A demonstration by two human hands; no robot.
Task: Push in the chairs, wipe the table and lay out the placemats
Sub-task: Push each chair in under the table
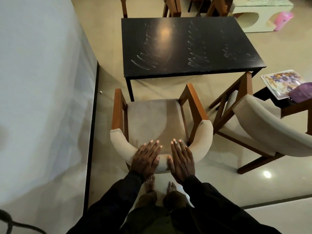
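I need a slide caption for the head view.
Left hand and right hand lie flat on a chair before the streaked black table.

Dim, warm indoor light, apparently from overhead. Lamp glare is a soft orange oval on the black table [219, 48], towards its far left corner; the white streaks on the top still read clearly. A second small blown-out hotspot sits on the glossy floor [249, 186] at right. The pale wall [42, 81] at left has a cool bluish cast and little detail. Strong wide-angle bowing: the wall base and the table's edges curve. Overall soft, slightly smeared. The near chair [152, 119] seat shows a darker shadow band on its right half. The left hand [145, 159] and right hand [181, 161] are reasonably sharp, nails catching light. The sleeves [211, 208] are crushed to near black. The far edge is brighter and blurry.
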